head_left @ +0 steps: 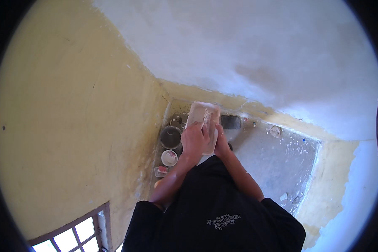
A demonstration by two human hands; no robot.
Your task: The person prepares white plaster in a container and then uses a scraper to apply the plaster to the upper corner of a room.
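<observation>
The right hand (221, 143) grips the pale tray (195, 111) by its right side, above the floor (262, 157). The left hand (195, 139) curls over it, contents unclear; keeping the tray level should help control the white paste (206, 115).

The pale pinkish, rectangular tray (194, 115), with rounded corners and white paste (206, 114) smeared inside, is lengthwise above the floor (269, 155), near its far left corner.

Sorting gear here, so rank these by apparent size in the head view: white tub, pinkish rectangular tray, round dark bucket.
1. Pinkish rectangular tray, though nearer the camera
2. Round dark bucket
3. White tub
</observation>
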